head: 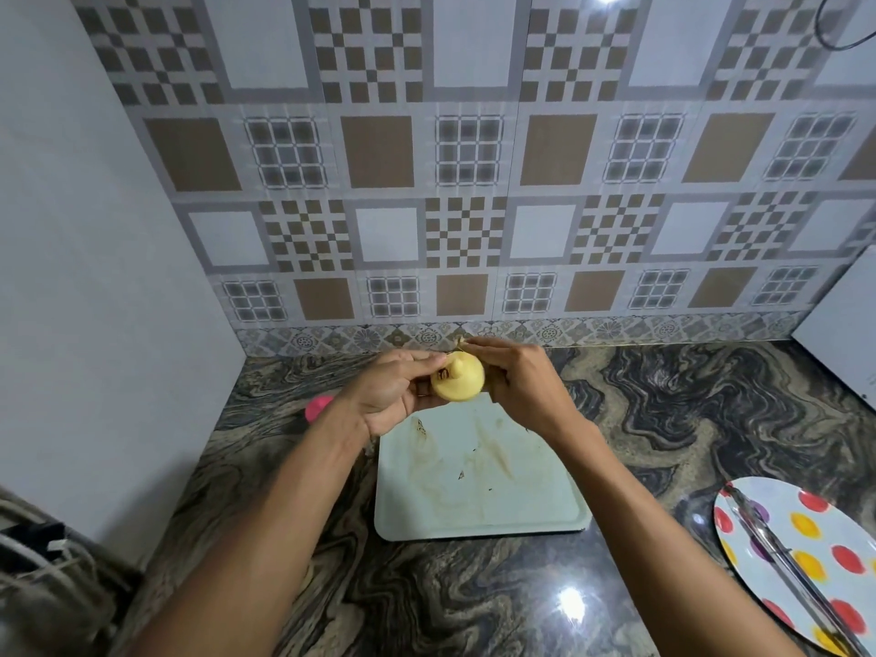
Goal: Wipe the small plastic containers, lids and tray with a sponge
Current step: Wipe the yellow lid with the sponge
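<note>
The small yellow plastic piece (pixel 457 382), round with a knob on its upper face and so probably one of the lids, is held in the air between both hands, above the far edge of the tray and close to the tiled wall.

Far left, some cables and dark fabric (pixel 42 552) lie at the counter's edge, well away from the work. Further in, a pink object (pixel 318 406) peeks out from behind the left forearm; most of it is hidden, so whether it is a container or a lid cannot be told. The left hand (pixel 388 395) has its fingers closed around the left side of the yellow piece, steadying it, most likely so that its face stays turned up for wiping. The right hand (pixel 516 386) closes on its right side, with the fingertips pinched at the upper rim; a thin yellowish scrap shows there, too small to name. No sponge can be made out; if one is in play, the right hand hides it.

Beneath the hands, the white tray (pixel 479 509) lies flat on the marbled counter (pixel 687 419), streaked with brownish stains and dark specks, so by the look of it not yet wiped. It is bare, which leaves room to set things down. Further right, well apart, a spotted plate (pixel 806 538) carries metal tongs (pixel 787 561) laid across it. Nothing there blocks the hands.
</note>
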